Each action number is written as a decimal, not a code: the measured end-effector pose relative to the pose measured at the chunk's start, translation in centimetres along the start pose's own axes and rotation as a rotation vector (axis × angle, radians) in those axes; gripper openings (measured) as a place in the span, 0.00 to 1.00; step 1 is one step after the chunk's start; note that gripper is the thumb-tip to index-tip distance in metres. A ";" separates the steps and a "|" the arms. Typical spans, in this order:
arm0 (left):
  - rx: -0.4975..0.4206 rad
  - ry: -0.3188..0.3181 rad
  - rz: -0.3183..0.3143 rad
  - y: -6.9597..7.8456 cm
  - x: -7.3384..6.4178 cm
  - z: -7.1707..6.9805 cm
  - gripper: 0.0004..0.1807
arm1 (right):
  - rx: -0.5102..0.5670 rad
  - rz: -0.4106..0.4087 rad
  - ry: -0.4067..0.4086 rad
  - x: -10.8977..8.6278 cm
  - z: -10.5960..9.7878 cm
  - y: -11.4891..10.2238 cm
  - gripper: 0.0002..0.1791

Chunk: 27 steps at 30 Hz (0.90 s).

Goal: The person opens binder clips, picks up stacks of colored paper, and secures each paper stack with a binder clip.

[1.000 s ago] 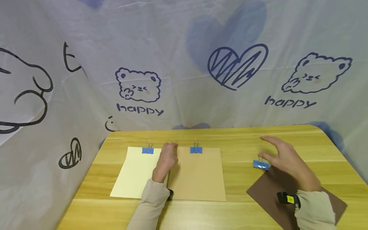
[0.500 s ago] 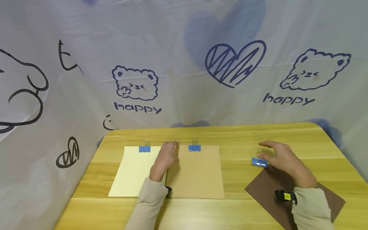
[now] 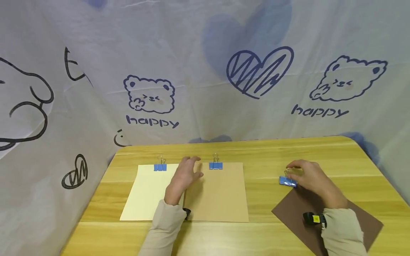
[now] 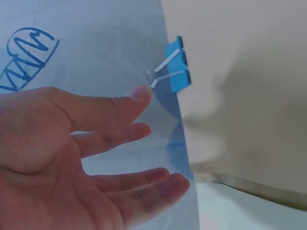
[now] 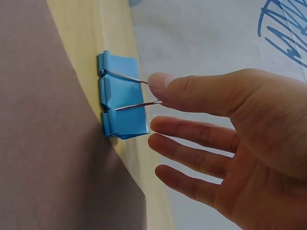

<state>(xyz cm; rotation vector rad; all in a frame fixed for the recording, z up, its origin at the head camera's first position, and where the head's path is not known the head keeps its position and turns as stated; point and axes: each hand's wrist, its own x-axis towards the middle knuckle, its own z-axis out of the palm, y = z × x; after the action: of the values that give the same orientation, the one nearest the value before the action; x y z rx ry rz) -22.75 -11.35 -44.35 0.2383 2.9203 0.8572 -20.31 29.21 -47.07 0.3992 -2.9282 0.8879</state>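
My right hand [image 3: 315, 179] is at the loose blue binder clip [image 3: 288, 181] at the table's right, thumb and index finger about its wire handles. In the right wrist view the thumb touches the handle ends of the binder clip [image 5: 125, 96]; the index finger is largely hidden behind it. My left hand [image 3: 182, 176] hovers with fingers spread over the seam between the cream paper [image 3: 144, 195] and the tan paper [image 3: 221, 195]. Beside its thumb in the left wrist view, a blue binder clip [image 4: 177, 64] grips the tan paper's top edge. Nothing is in this hand.
Another blue binder clip [image 3: 160, 167] sits on the cream paper's top edge. Brown paper [image 3: 288, 209] lies turned cornerwise under my right forearm. The wooden table [image 3: 266, 163] ends at a printed cloth backdrop [image 3: 198, 103].
The thumb and index finger of my right hand have closed in on the loose clip's handles. My left thumb has spread away from its fingers. The view has shifted slightly.
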 end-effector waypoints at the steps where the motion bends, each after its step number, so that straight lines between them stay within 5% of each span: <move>1: -0.003 0.002 0.014 0.2 -0.1 -0.1 0.29 | 0.004 0.001 0.002 0.0 0.0 0.0 0.14; 7: -0.027 -0.016 0.114 2.0 -0.3 0.2 0.25 | 0.023 0.000 0.021 0.0 0.1 0.0 0.05; 16: -0.035 -0.079 0.196 3.4 0.1 2.7 0.25 | 0.076 -0.021 0.002 -0.3 0.2 0.0 0.06; 27: 0.035 -0.110 0.159 5.8 0.3 5.0 0.35 | 0.088 0.016 -0.030 -2.2 -2.9 -0.2 0.05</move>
<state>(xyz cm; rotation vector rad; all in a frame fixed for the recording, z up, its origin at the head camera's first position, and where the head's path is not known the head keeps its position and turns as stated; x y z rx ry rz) -21.69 -3.84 -45.41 0.5099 2.8448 0.7858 -18.21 31.13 -44.77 0.3978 -2.9312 1.0243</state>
